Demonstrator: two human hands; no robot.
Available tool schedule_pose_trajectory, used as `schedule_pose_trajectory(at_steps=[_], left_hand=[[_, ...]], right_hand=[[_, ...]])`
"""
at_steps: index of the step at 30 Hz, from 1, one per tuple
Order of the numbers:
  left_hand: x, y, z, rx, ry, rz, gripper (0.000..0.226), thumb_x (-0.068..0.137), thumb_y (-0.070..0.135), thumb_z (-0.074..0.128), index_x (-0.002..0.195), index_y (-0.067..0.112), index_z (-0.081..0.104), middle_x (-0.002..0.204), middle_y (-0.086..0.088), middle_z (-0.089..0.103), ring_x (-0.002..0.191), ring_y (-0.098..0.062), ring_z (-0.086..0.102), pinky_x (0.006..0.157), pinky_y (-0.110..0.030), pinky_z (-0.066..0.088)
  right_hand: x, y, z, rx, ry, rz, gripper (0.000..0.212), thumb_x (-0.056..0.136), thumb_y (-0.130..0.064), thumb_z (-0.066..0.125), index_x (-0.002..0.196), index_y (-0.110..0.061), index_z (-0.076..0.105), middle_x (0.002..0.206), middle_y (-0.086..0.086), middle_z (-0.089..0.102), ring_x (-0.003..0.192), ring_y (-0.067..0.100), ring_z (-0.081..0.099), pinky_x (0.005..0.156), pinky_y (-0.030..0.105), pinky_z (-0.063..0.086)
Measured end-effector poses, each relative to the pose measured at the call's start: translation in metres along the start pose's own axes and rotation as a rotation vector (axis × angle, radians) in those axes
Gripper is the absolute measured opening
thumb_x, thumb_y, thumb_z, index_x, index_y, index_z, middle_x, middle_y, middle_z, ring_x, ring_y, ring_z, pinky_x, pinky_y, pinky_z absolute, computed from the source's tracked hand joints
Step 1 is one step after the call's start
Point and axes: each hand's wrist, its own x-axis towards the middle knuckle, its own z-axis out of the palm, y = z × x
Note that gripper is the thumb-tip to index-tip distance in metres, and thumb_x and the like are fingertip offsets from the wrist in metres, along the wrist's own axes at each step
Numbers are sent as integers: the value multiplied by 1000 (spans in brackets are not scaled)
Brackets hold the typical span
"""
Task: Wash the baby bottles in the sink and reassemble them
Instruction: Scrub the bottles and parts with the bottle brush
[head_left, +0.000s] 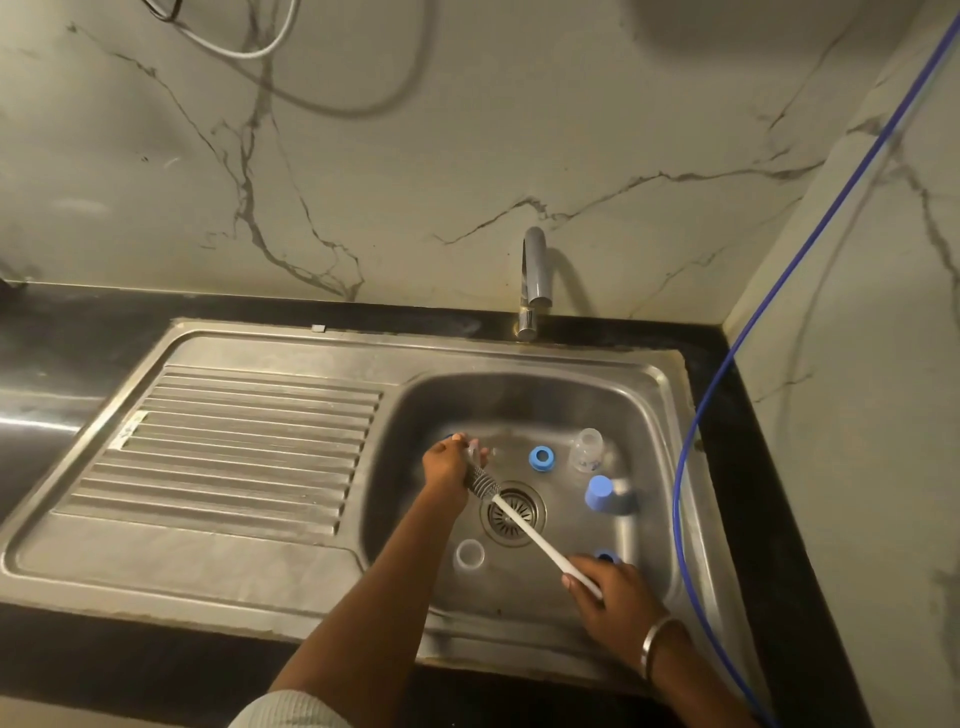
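Scrubbing a bottle over the sink drain

Scrubbing underway inside the sink. Left hand closed around a clear bottle, held low in the basin; most of the bottle is hidden by the fingers. Right hand closed on the white handle of the brush; grey bristle head sits at the bottle mouth, just beside the left hand. Handle runs slantwise between the two hands, crossing above the drain.

Loose parts on the basin floor:
- blue ring, beyond the brush, right of the left hand
- second bottle, upright, just past that ring
- blue cap, beyond the right hand
- clear ring, between the forearms, left of the right hand
- another blue piece, touching or just behind the right hand's knuckles; partly hidden.

Bangle on the right wrist. Tap stands behind the basin.
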Motion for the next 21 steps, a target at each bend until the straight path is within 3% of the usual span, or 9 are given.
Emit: schedule_pose_trajectory(at_steps=[3,5,8,12,17,19,21], left_hand=[[4,0,-4,12,22,10,25,100,4,43,79,9,55,75,-12,56,60,-18,58,59,-29,49],[7,-2,-9,66,27,-3,18,101,10,47,86,10,57,83,-10,59,71,-18,59,65,-31,50],[3,-7,-8,122,-74,-37,16,102,21,46,99,9,56,92,-10,62,82,-21,61,71,-31,50],[-8,-7,1,21,-194,-118,30,105,27,36,89,7,51,77,-12,57,67,-23,55,70,-33,48],[-11,-7,5,82,-201,-164,24,104,17,37,84,11,47,72,-10,54,65,-23,54,65,-35,49],[-13,-9,7,99,-192,-171,24,104,16,36,83,11,45,70,-9,54,64,-22,55,63,-34,49],[-13,-12,9,91,-213,-192,25,105,17,35,83,11,44,68,-8,55,64,-21,55,62,-33,50]], right_hand=[[-4,4,-1,24,34,3,16,92,-33,53,95,-23,66,75,0,61,72,14,61,69,29,54],[-6,6,-3,35,54,22,19,93,-32,53,95,-18,66,78,4,64,74,17,63,71,34,55],[-4,4,-4,25,42,42,18,93,-32,53,95,-19,66,79,4,65,75,18,63,73,36,54],[-1,0,-4,8,40,31,16,92,-29,54,90,-19,66,75,6,64,71,19,62,71,38,53],[-1,-1,-4,-65,5,90,19,96,-29,49,93,-17,64,78,5,65,77,20,61,76,38,51],[-1,-7,-3,-26,-54,145,23,99,-27,46,90,-15,62,73,4,61,68,19,59,67,37,51],[-4,-11,-2,242,-158,273,30,102,-29,38,90,-11,61,57,2,50,44,16,46,41,28,41]])
